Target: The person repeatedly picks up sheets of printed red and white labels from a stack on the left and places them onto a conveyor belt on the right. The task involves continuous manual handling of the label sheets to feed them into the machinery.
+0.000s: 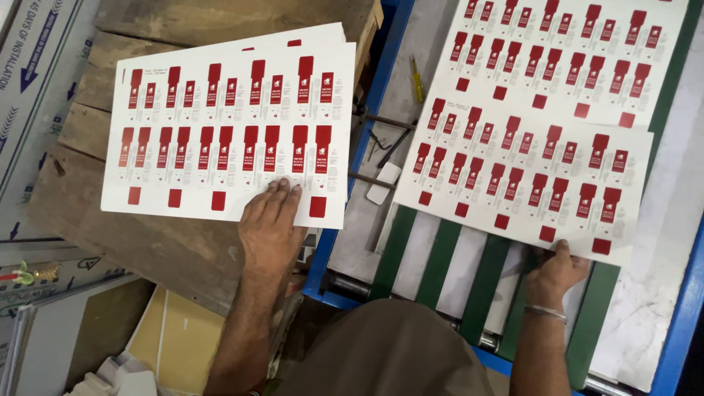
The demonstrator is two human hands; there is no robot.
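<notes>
My left hand (270,226) lies flat, fingers together, on the near edge of a stack of white printed sheets (183,125) with rows of red carton shapes, resting on a wooden pallet (147,242). My right hand (554,273) grips the near edge of another such printed sheet (524,172) that lies on the machine's feed table over green and white belts (440,257). A further printed sheet (565,51) lies beyond it, partly overlapped.
A blue machine frame (381,81) runs between pallet and belts. On the grey metal strip lie a yellow-handled screwdriver (416,79), dark rods and a white tag (383,183). Boards and cardboard (176,337) sit on the floor at lower left.
</notes>
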